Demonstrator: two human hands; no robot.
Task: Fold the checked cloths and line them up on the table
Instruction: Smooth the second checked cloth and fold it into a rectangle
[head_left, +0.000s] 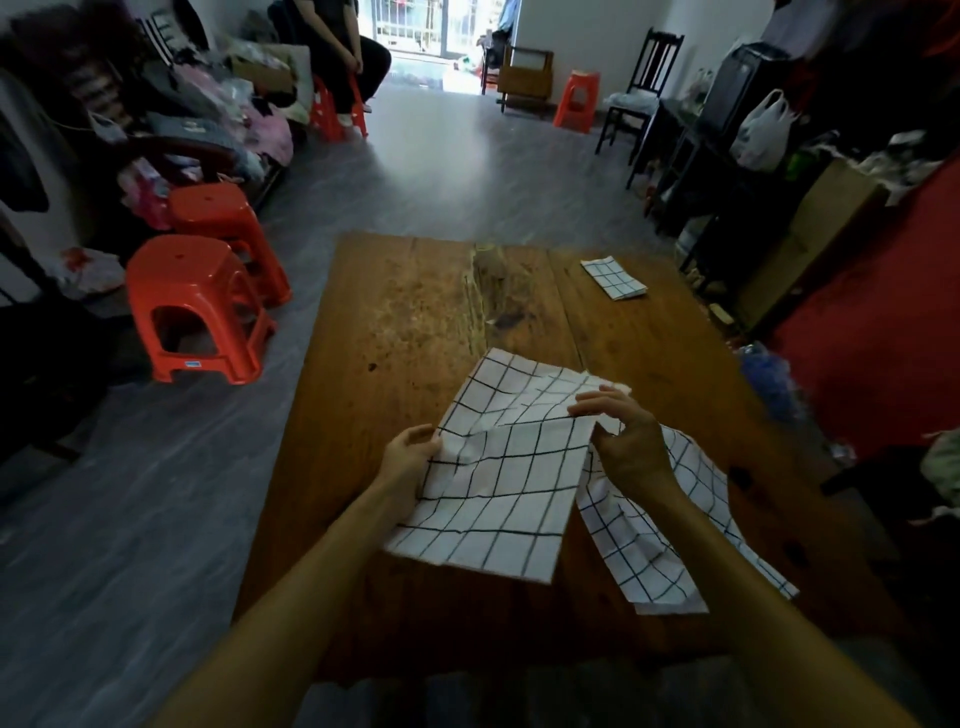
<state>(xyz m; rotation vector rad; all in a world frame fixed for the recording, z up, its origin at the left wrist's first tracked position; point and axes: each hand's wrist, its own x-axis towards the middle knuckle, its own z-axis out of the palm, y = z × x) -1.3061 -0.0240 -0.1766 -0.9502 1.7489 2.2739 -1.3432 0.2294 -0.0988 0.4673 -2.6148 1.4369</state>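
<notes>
White checked cloth is mid-fold, pinched at its side edges by left hand and right hand; next, matching corners.

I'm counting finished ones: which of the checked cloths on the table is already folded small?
The small folded white checked cloth at the wooden table's far right. The other two lie near the hands, larger and still spread.

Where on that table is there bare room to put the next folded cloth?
Most of the table is bare: the whole left and middle stretch beyond the left hand, and the strip between the folded cloth and the right hand. The near right is crowded by the held cloth and another cloth.
</notes>
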